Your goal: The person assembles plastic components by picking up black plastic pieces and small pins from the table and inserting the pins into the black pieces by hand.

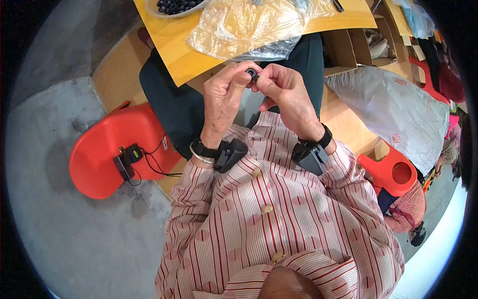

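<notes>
A small black ring-shaped part with a hole in its face is held just beyond the near edge of the yellow table, above my lap. My left hand pinches it between thumb and forefinger. From the other side, the fingertips of my right hand close on the same part and hide some of it. Past my hands, a crumpled clear plastic bag lies on the table. At the far left of the table, a white bowl holds many black pieces.
A red chair stands at left, with a black device and cables on it. To the right are cardboard boxes, a large white sack and a red stool. Another person is partly visible at lower right.
</notes>
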`<state>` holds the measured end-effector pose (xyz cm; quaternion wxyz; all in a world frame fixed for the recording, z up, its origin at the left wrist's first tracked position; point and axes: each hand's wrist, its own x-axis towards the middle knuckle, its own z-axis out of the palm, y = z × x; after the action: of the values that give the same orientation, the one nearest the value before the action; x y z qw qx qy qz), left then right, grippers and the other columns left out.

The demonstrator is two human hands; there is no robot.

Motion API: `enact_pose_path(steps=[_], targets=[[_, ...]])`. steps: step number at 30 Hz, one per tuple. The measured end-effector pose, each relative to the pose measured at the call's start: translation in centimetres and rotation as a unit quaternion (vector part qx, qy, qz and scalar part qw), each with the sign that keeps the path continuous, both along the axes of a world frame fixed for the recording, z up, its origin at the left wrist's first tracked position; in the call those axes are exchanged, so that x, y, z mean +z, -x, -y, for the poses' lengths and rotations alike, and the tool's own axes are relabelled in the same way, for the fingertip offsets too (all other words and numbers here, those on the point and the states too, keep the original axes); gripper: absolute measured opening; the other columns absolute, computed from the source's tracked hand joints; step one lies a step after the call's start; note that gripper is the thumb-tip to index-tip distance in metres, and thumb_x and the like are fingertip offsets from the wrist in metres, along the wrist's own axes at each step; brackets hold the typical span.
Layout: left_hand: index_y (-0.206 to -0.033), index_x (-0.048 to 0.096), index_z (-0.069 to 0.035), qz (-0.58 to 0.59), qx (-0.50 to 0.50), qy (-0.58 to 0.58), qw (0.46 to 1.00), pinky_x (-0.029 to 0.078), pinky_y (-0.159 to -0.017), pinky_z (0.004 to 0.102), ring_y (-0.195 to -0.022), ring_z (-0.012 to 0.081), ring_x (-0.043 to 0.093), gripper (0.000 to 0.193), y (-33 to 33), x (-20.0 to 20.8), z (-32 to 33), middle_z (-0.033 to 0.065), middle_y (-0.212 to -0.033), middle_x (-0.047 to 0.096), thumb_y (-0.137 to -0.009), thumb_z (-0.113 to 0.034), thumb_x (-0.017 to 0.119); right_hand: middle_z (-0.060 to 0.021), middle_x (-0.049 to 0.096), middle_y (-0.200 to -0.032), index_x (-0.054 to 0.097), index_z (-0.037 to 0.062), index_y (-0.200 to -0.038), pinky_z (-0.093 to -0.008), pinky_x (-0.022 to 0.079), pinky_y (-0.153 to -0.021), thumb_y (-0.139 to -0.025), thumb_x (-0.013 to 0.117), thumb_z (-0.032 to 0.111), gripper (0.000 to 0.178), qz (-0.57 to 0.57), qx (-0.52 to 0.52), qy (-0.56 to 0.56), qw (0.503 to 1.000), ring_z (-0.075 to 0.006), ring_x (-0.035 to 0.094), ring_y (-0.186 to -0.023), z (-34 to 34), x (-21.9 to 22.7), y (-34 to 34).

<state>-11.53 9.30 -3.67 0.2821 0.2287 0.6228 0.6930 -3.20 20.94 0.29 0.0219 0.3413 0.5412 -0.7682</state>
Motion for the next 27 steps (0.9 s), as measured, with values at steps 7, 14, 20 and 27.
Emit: enact_pose_path(steps=[7,14,20,27], targets=[[-0.096,0.066,0.000,0.063,0.037,-0.063,0.995,0.042,-0.066,0.0215,-0.071,0.0073,0.052,0.027,-0.9,-1.7,-0.5,0.0008,-0.081,0.059,-0.093,-0.026,0.056,-0.0042,0.063,-0.085,0.060,0.0000,-0.091,-0.0242,0.052,-0.060,-0.090,0.059,0.019,0.019,-0.014,-0.023,0.046,0.999,-0.0098,0.060,-0.080,0.1,-1.0,-0.1],[-0.097,0.065,-0.001,0.067,0.045,-0.067,0.995,0.041,-0.068,0.0209,-0.075,0.0083,0.051,0.028,-1.0,-2.4,-0.3,0.0011,-0.084,0.059,-0.094,-0.026,0.055,-0.0039,0.062,-0.089,0.058,0.0007,-0.095,-0.0251,0.052,-0.064,-0.091,0.057,0.017,0.017,-0.006,-0.034,0.058,0.998,-0.0100,0.059,-0.083,0.4,-1.3,0.1],[-0.097,0.066,-0.003,0.053,0.044,-0.094,0.993,0.041,-0.070,0.0210,-0.081,0.0084,0.049,0.031,-0.9,-2.9,-0.2,0.0015,-0.092,0.055,-0.092,-0.031,0.056,-0.0041,0.062,-0.093,0.057,0.0006,-0.102,-0.0246,0.052,-0.066,-0.093,0.056,0.024,0.025,-0.014,0.010,0.060,0.998,-0.0097,0.058,-0.089,0.3,-1.2,0.2],[-0.094,0.067,-0.003,0.071,0.037,-0.084,0.993,0.044,-0.075,0.0236,-0.087,0.0104,0.049,0.038,-0.9,-2.5,-0.2,0.0033,-0.098,0.049,-0.091,-0.039,0.056,-0.0031,0.063,-0.095,0.061,0.0030,-0.104,-0.0241,0.052,-0.067,-0.095,0.054,0.027,0.026,-0.036,0.025,0.074,0.996,-0.0090,0.058,-0.088,0.3,-1.3,-0.1]])
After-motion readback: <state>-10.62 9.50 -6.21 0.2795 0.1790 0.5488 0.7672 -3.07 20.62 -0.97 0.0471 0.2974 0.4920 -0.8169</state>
